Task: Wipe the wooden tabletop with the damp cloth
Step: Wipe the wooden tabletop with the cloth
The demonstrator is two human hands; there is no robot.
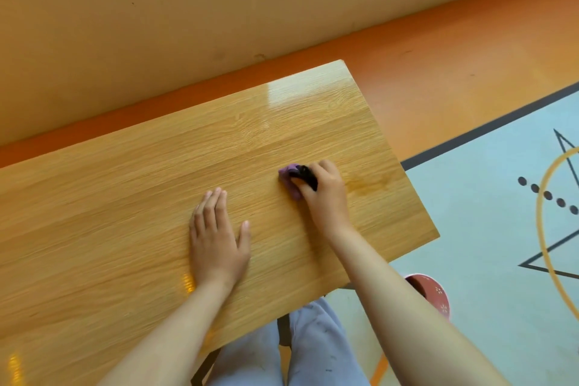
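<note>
Right hand (pixel 326 189) is gripping a bunched purple-and-black damp cloth (pixel 293 180) right of centre frame; left hand (pixel 216 235) is lying flat, fingers spread, on the glossy light-wood tabletop (pixel 125 197). Risk: so small a wad is likely leaving streaks and unwiped bands.

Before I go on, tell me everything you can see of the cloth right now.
The cloth is small, bunched into a wad, purple with a black part on top; it looks like soft fabric. It lies pressed on the wooden tabletop toward its right end, under the fingers of the right hand, whose grip covers most of it. A darker, damp-looking patch shows just right of that hand. The left hand lies flat, apart from it.
</note>
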